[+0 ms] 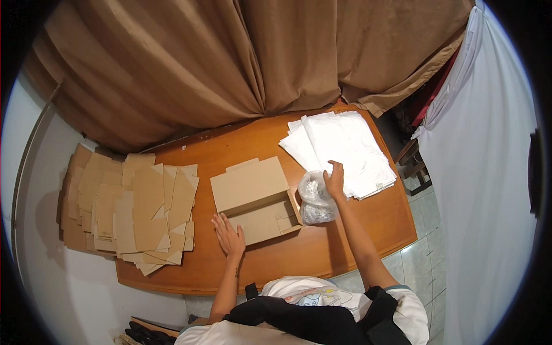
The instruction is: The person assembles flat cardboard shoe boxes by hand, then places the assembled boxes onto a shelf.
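Observation:
An open cardboard box (253, 221) stands in the middle of the table, its lid (250, 185) folded back on the far side. My left hand (230, 237) rests against the box's left wall with its fingers stretched out. To the right of the box sits a clear plastic bag (318, 211) with small contents I cannot make out. My right hand (334, 179) is at the bag's upper right, by the edge of a stack of white sheets (351, 150). Its fingers are slightly bent and apart, with nothing visible between them.
Flat cardboard pieces (146, 213) lie in overlapping piles along the left end of the wooden table (276, 261). A brown curtain (195, 63) hangs behind the table. White cloth (483, 172) hangs at the right, beyond a tiled floor (428, 224).

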A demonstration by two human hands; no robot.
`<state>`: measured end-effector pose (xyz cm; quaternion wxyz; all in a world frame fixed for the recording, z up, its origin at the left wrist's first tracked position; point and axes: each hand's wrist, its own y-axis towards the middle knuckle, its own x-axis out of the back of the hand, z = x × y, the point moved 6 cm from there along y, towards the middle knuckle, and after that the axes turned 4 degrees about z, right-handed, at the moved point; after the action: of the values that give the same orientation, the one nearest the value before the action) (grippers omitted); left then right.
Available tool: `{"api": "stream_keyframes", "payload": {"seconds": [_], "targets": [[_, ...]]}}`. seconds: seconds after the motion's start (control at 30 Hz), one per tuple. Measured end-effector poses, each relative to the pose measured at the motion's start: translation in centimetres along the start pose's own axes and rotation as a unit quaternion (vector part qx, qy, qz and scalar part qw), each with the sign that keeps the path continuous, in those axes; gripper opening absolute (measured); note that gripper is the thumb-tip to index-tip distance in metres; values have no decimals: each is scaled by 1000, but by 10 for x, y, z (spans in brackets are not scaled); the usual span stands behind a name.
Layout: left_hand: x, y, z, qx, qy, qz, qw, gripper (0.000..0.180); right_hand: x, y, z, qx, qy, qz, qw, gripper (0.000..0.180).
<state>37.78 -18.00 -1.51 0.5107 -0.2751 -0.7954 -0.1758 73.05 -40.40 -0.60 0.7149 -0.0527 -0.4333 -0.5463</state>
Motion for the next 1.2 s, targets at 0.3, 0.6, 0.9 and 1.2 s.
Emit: {"api": "stream_keyframes", "payload": {"seconds": [0.3, 0.6, 0.9, 1.2], "targets": [[4, -1, -5, -18, -84, -43, 995, 66, -73, 20, -94, -192, -149, 240, 940, 49], [11, 30, -63, -41, -415, 28, 909, 56, -27, -7, 105, 141, 47, 103, 983, 26], [-13, 60, -72, 61, -555, 56, 828, 71, -22, -112, 206, 203, 51, 312, 927, 33], [-61, 41, 7, 65, -428, 108, 895, 39, -38, -173, 209, 180, 200, 576, 772, 38]]}}
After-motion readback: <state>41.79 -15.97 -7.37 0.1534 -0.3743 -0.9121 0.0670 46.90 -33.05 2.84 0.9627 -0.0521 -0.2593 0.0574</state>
